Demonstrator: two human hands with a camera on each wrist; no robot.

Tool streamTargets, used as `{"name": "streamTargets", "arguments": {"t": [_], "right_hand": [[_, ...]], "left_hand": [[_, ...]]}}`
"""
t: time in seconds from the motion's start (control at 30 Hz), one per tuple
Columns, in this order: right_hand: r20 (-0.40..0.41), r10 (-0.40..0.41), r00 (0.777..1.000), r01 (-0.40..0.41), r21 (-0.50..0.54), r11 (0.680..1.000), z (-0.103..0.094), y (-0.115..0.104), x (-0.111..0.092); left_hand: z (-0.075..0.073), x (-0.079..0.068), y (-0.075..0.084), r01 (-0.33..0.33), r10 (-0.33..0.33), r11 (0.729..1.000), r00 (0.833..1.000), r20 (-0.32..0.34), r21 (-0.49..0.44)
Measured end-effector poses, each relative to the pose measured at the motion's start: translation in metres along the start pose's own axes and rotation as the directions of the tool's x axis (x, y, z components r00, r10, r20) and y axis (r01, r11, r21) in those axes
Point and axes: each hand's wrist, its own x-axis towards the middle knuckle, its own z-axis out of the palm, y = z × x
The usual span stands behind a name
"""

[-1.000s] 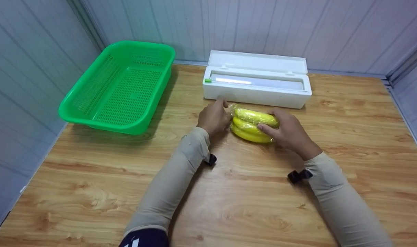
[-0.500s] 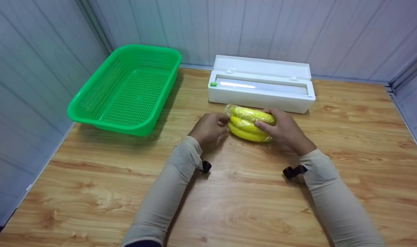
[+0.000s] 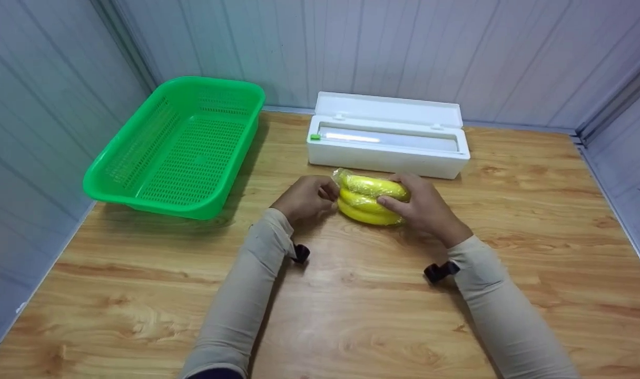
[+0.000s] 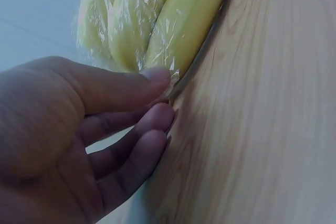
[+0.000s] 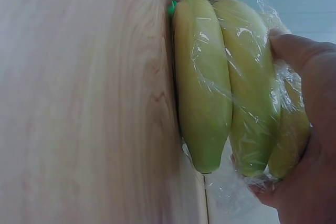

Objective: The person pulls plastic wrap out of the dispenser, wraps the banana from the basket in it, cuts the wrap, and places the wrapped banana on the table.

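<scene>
A bunch of yellow bananas (image 3: 364, 214), covered in clear plastic wrap (image 3: 341, 175), lies on the table in front of the white box. My right hand (image 3: 430, 210) grips the bunch from its right side, with the thumb on top. At the opposite end, my left hand (image 3: 305, 200) pinches the edge of the wrap between thumb and forefinger, close to the tabletop. The left wrist view shows this pinch at the tip of the lowest banana (image 4: 186, 19). In the right wrist view, three bananas (image 5: 202, 77) show side by side under crinkled film.
Behind the bananas stands a long white box (image 3: 385, 158) with its lid (image 3: 388, 108) raised, holding a roll and a small green slider (image 3: 315, 137). A green perforated basket (image 3: 235, 168) is at the back left. Panelled walls (image 3: 383, 47) border the wooden table (image 3: 346, 316).
My left hand has drawn back from the upper end of the wrap and come down to the near corner of the bananas. The right hand keeps its grip. The view has shifted slightly.
</scene>
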Motion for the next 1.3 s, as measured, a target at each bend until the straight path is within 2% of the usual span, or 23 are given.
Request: {"name": "streamTargets", "arguments": {"t": [0.23,0.47,0.67,0.87,1.07,1.3], "right_hand": [[-0.058,-0.030,0.998,0.028,-0.023,0.999,-0.005,0.000,-0.005],[-0.076,-0.039,0.996,0.027,-0.146,0.989,-0.006,-0.003,-0.012],[-0.065,0.021,0.998,-0.036,-0.238,0.970,-0.005,-0.005,-0.016],[0.004,0.029,1.000,-0.027,-0.174,0.984,-0.003,-0.006,-0.013],[-0.028,0.001,1.000,-0.003,-0.082,0.997,0.000,-0.004,-0.010],[-0.058,0.018,0.998,-0.020,-0.027,0.999,0.004,-0.005,-0.007]], "left_hand": [[0.002,0.004,0.003,-0.044,0.044,0.999,0.999,-0.003,0.025],[0.012,0.007,0.000,-0.040,0.040,0.999,0.999,-0.001,0.013],[0.014,0.009,-0.005,-0.043,0.043,0.999,0.999,0.007,0.024],[0.010,0.006,-0.009,-0.019,0.019,1.000,1.000,-0.011,-0.013],[0.006,0.004,-0.010,0.010,-0.011,0.999,1.000,-0.024,-0.050],[0.003,0.002,-0.006,0.072,-0.077,0.994,0.994,-0.074,-0.078]]}}
